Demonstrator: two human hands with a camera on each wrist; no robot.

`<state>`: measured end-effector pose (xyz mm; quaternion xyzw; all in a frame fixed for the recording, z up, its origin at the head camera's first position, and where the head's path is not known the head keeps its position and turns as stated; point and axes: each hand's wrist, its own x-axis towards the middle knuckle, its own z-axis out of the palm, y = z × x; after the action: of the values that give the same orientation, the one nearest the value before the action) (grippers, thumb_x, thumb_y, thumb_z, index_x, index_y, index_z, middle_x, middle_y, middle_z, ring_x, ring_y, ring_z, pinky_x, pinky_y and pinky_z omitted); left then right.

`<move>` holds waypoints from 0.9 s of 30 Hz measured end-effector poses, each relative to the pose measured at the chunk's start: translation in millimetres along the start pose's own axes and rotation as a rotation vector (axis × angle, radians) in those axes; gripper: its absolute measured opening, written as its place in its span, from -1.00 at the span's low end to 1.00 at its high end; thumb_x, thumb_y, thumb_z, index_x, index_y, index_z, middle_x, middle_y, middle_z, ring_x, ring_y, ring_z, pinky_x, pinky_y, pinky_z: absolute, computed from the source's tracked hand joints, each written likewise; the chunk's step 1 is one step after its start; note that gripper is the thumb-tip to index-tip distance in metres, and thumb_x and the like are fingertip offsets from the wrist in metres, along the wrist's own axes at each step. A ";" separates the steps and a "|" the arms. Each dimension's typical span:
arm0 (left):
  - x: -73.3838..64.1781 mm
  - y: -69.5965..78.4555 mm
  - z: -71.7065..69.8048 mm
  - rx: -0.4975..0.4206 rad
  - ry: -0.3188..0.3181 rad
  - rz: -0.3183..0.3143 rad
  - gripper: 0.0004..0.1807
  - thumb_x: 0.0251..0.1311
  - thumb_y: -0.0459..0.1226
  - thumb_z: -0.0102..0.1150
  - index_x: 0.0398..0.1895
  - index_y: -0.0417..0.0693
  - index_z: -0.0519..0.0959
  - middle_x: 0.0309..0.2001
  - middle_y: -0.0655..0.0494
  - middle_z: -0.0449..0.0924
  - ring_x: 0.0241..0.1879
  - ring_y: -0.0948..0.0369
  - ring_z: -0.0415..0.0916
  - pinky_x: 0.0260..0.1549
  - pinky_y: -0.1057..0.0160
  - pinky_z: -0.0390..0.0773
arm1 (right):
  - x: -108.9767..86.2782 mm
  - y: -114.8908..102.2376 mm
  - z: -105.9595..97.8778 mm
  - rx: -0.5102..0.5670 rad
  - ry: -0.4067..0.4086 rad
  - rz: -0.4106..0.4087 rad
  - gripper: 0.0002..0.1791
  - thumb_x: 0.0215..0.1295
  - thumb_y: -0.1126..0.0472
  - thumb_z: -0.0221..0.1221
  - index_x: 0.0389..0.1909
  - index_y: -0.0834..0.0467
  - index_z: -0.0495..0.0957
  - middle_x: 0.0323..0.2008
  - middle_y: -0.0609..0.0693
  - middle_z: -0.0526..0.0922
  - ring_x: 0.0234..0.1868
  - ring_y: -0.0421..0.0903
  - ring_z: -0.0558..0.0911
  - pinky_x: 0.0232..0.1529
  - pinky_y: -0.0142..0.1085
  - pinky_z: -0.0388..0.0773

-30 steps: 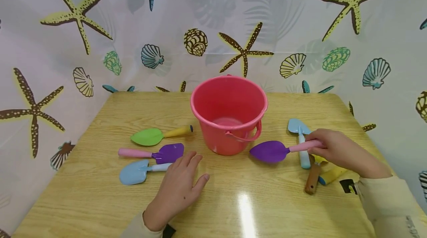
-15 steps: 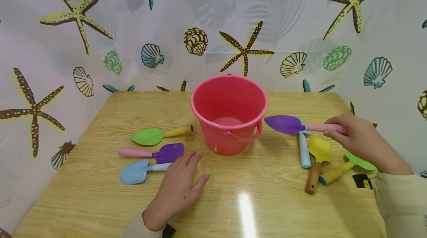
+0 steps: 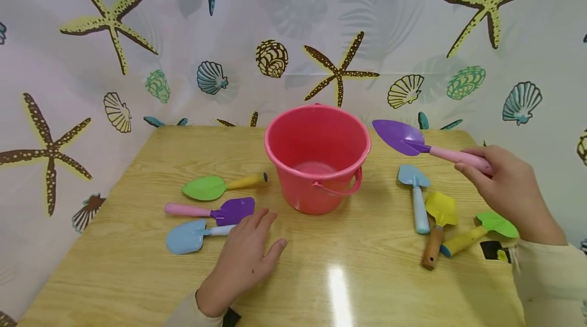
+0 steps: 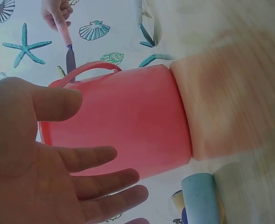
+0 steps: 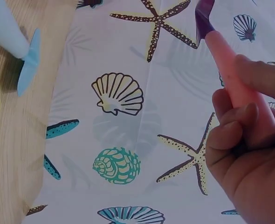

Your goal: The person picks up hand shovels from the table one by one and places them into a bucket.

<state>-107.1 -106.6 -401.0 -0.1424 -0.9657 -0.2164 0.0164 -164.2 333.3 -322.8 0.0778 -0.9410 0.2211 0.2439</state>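
Note:
My right hand (image 3: 509, 184) grips the pink handle of a purple toy trowel (image 3: 400, 137), raised above the table with its blade pointing left, beside the bucket's rim. In the right wrist view, the fingers of the right hand (image 5: 249, 126) curl round the pink handle (image 5: 242, 88). The red bucket (image 3: 316, 189) stands upright at the middle, its handle hanging down on the near right side. My left hand (image 3: 247, 261) lies with fingers spread, overlapping the handle end of a light blue shovel (image 3: 185, 238). The left wrist view shows that left hand (image 4: 58, 154) holding nothing, in front of the bucket.
Left of the bucket lie a green trowel (image 3: 205, 188) with a yellow handle and a purple shovel (image 3: 235, 211) with a pink handle. On the right are a light blue shovel (image 3: 419, 210), a yellow shovel (image 3: 442, 208) and a green trowel (image 3: 498, 223). A shell-patterned cloth (image 3: 238, 26) hangs behind.
My right hand has lifted the purple trowel up off the right side, moving it upward and right, so the tools beneath show. The left hand and bucket stay where they were.

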 end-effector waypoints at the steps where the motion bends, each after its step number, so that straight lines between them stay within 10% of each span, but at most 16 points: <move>1: -0.1 0.1 0.2 -0.001 -0.002 -0.001 -0.41 0.33 0.01 0.15 0.31 -0.12 0.44 0.37 -0.14 0.40 0.35 -0.12 0.37 0.26 -0.21 0.43 | -0.2 -1.5 0.7 0.015 0.022 0.007 -0.65 0.22 0.26 0.36 0.00 0.28 0.60 -0.45 0.08 0.47 -0.47 -0.35 0.21 -0.52 -0.45 0.08; 9: -1.2 0.3 1.6 0.001 -0.005 -0.005 -0.40 0.33 0.01 0.15 0.32 -0.12 0.44 0.38 -0.13 0.40 0.35 -0.11 0.37 0.25 -0.21 0.44 | 4.3 -16.7 4.6 0.116 0.105 -0.002 -0.63 0.18 0.27 0.38 0.03 0.20 0.64 -0.41 -0.34 0.39 -0.41 -0.40 0.23 -0.46 -0.48 0.11; 27: -0.8 1.7 3.6 0.004 -0.002 0.012 -0.40 0.33 0.01 0.15 0.32 -0.14 0.44 0.35 -0.13 0.42 0.32 -0.10 0.39 0.23 -0.19 0.46 | 19.6 -59.8 10.8 0.098 0.058 -0.154 -0.67 0.16 0.31 0.38 -0.03 0.19 0.63 -0.28 0.06 0.60 -0.32 -0.36 0.27 -0.31 -0.51 0.20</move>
<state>-105.7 -103.9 -403.6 -0.1486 -0.9652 -0.2144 0.0172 -170.6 274.5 -299.0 0.1552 -0.9129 0.2497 0.2832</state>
